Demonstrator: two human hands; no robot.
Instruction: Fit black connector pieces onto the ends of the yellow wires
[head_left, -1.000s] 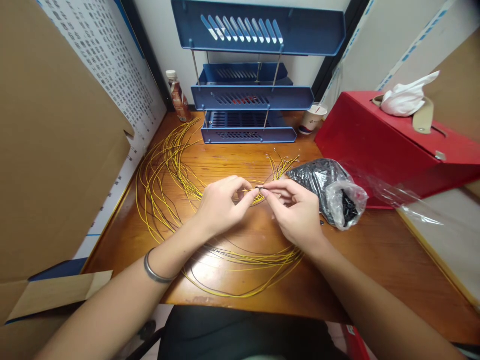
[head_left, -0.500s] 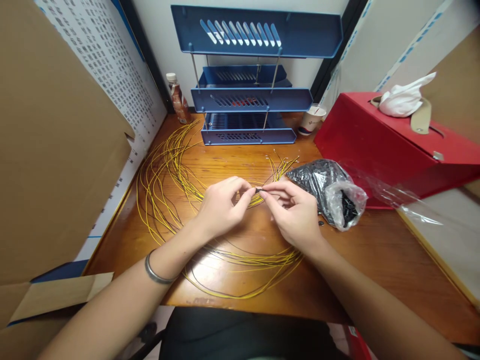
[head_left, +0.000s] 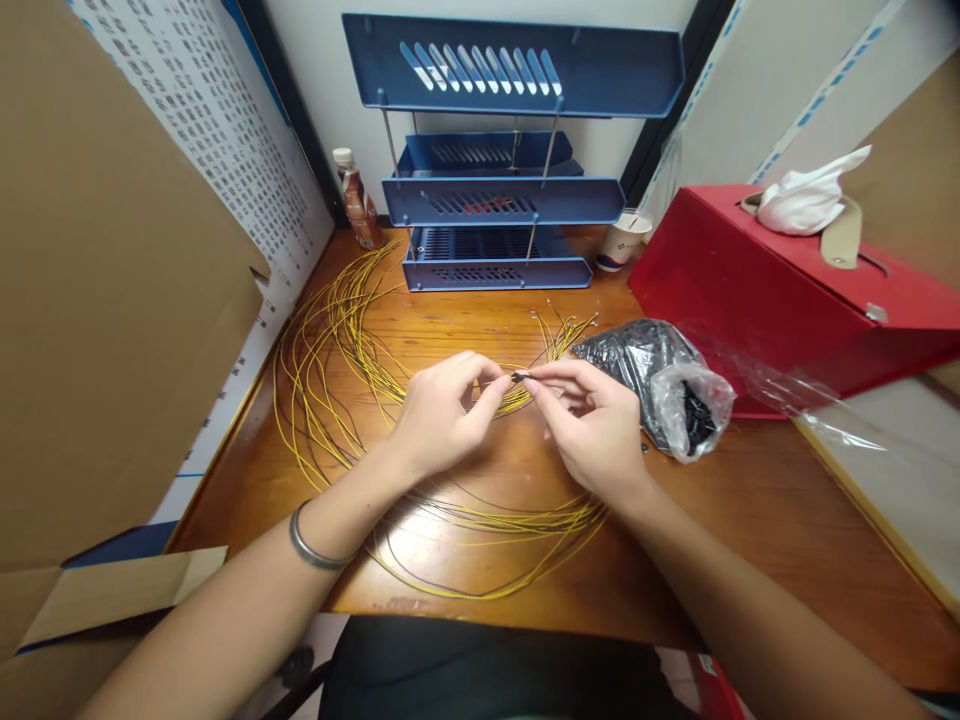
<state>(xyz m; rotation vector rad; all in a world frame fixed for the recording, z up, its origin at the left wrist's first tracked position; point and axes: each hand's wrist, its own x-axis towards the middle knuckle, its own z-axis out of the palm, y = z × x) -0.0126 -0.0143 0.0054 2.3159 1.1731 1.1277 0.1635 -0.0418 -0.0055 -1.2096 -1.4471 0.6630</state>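
Note:
Thumb and fingertips of my left hand (head_left: pixel 448 412) are closed in a pinch on what looks like the end of a thin wire. Facing it, my right hand (head_left: pixel 592 425) pinches a small black connector-like piece (head_left: pixel 517 377) whose tip shows between the two hands. Yellow and dark wires (head_left: pixel 352 350) lie in a loose coil around and beneath my hands, with their bare-looking ends (head_left: pixel 562 330) fanned out behind the right hand. To the right sits a clear plastic bag (head_left: pixel 637 370) full of small black parts, its mouth turned toward me.
A blue three-tier file tray (head_left: pixel 495 275) stands at the back, between a bottle (head_left: pixel 360 205) and a paper cup (head_left: pixel 624 240). A red box (head_left: pixel 705 270) with tissue on top is at the right. Cardboard (head_left: pixel 112 300) borders the left side of the wooden table (head_left: pixel 750 540).
My right hand has shifted slightly to the right, and more of the black piece shows between the fingertips. The left hand is nearly still.

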